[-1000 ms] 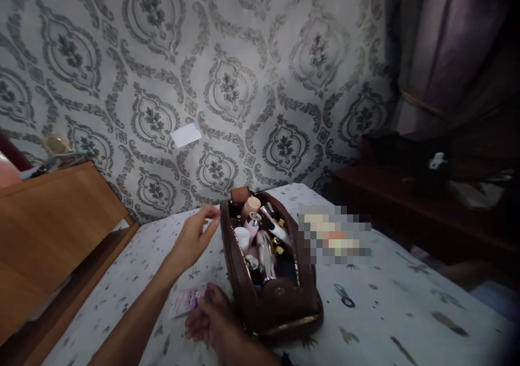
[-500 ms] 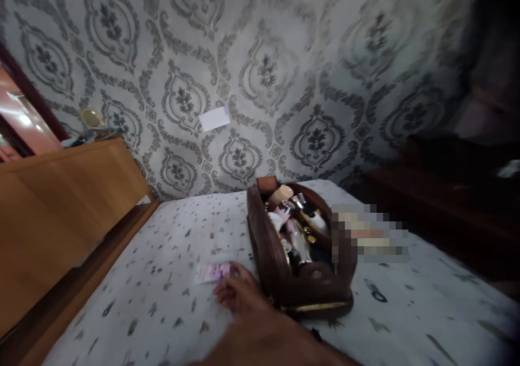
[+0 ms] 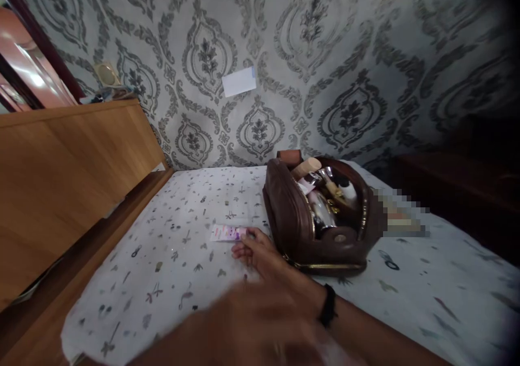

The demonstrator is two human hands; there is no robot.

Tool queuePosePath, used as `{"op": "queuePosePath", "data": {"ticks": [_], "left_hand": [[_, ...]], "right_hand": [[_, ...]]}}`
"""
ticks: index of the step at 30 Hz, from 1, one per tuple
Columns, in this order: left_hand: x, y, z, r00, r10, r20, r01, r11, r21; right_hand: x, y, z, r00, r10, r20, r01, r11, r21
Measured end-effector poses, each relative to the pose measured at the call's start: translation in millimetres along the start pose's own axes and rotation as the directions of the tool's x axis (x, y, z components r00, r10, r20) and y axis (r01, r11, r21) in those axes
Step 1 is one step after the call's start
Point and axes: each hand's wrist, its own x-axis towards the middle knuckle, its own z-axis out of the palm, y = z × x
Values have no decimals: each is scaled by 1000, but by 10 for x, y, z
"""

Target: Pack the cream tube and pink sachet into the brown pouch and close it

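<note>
A small pink-and-white squeeze tube (image 3: pixel 228 233) with purple print lies along the patterned sheet, its right end pinched in the fingers of my right hand (image 3: pixel 258 249). A black band circles my right wrist. Just right of that hand stands a brown leather bag (image 3: pixel 288 214), unzipped at the top, with several cosmetic bottles and tubes inside. One beige-capped item (image 3: pixel 307 167) leans out at its back. Close to the camera, my left hand (image 3: pixel 260 322) is smeared by motion in front of my right forearm; its fingers cannot be made out.
The white sheet (image 3: pixel 195 203) with small printed figures covers the bed. A wooden board (image 3: pixel 81 176) borders it at left. Patterned wallpaper with a white card (image 3: pixel 239 82) rises behind. A pixelated item (image 3: pixel 404 217) lies right of the bag, near dark furniture.
The view has shifted, so the bag and tube appear higher and further right. My left hand has come up, blurred, into the foreground. My right hand still holds the tube.
</note>
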Motion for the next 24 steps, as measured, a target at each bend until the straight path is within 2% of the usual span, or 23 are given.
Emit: {"op": "queuePosePath", "data": {"ticks": [3, 4, 6, 8, 10, 17, 21, 24], "left_hand": [[536, -412, -191, 990, -50, -132, 47, 999, -27], [656, -572, -225, 962, -120, -244, 112, 993, -48], [789, -873, -250, 911, -239, -337, 229, 971, -71], [810, -1102, -235, 894, -328, -307, 303, 944, -127], [779, -1232, -207, 905, -344, -250, 291, 930, -225], [741, -1253, -152, 924, -361, -128, 263, 840, -474], [767, -1243, -137, 900, -376, -218, 117, 693, -712], [783, -1232, -141, 881, -362, -304, 26, 679, -733]], "right_hand": [[-24, -7, 21, 999, -48, 19, 48, 999, 7], [-38, -14, 30, 998, -56, 35, 56, 998, 1], [-70, -31, 50, 995, -68, 75, 70, 997, -27], [-98, -45, 64, 992, -85, 97, 90, 994, -54], [-114, -54, 69, 991, -95, 98, 102, 993, -61], [-97, -49, 62, 988, -128, 82, 131, 991, -29], [-99, -30, 72, 982, -170, 86, 174, 984, -36], [-105, -17, 69, 976, -206, 68, 208, 978, -29]]}}
